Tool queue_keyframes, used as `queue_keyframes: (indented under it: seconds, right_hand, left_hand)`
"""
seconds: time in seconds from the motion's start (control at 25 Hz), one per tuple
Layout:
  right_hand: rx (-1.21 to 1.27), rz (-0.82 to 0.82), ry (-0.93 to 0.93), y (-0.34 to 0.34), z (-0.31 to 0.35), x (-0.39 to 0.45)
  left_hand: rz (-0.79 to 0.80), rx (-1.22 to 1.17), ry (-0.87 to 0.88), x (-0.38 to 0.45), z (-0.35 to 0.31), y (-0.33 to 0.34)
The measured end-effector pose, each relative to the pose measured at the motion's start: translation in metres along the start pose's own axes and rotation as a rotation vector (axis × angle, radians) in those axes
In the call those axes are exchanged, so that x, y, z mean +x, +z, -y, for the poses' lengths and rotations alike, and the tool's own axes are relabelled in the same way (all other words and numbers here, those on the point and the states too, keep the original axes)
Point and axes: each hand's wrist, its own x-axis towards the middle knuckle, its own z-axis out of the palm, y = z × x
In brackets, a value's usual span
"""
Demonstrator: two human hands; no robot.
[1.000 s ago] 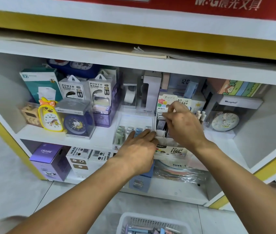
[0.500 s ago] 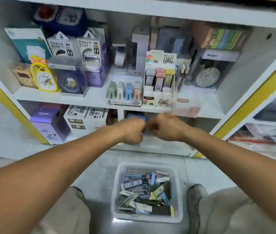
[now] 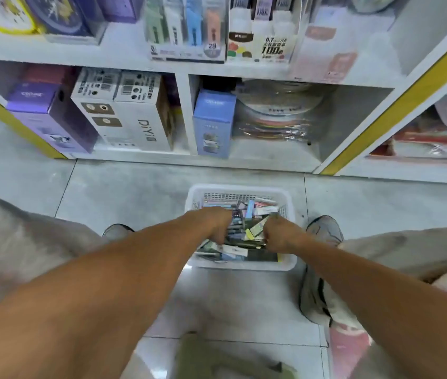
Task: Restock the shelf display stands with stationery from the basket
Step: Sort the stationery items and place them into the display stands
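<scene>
A white plastic basket (image 3: 244,265) stands on the floor between my feet, filled with several small stationery packs (image 3: 247,212) in blue, pink, green and black. My left hand (image 3: 214,224) is down in the left side of the basket, its fingers curled into the pile. My right hand (image 3: 279,233) is in the right side, its fingertips hidden beside a pale yellow-green pack (image 3: 255,230). Motion blur hides whether either hand grips a pack. Two display stands sit on the shelf above: one with pastel items (image 3: 187,31) and one with a "100" label (image 3: 262,39).
Boxes fill the lower shelf: a purple one (image 3: 44,119), white DIY cartons (image 3: 126,113) and a blue one (image 3: 212,121), with bagged goods (image 3: 279,116) to the right. My shoes (image 3: 323,231) flank the basket on grey floor tiles (image 3: 135,187). A yellow shelf post (image 3: 397,105) slants at right.
Both hands dropped from the shelf's display stands, passed in front of the lower shelf as loose fists, and now sit in the basket. My view tilted down toward the floor.
</scene>
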Motion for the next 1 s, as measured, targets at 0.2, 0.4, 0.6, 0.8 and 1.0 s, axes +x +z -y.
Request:
queue_keyframes:
  seconds: [0.2,0.4,0.6,0.8,1.0]
  right_hand:
    - [-0.007,0.091,0.088,0.043,-0.010,0.022]
    - [0.227,-0.027,0.120,0.064,0.006,0.042]
    - [0.357,-0.262,0.195,0.071,0.003,0.039]
    - [0.412,-0.382,0.194,0.069,-0.007,0.044]
    - [0.445,-0.515,0.190,0.074,-0.018,0.044]
  left_hand:
    - [-0.007,-0.065,0.029,0.036,0.001,0.052]
    - [-0.140,-0.100,0.079,0.063,-0.006,0.080]
    - [-0.167,-0.036,0.105,0.076,-0.009,0.084]
    - [-0.122,0.061,0.113,0.089,-0.022,0.078]
    - [-0.210,0.023,0.003,0.095,-0.030,0.090]
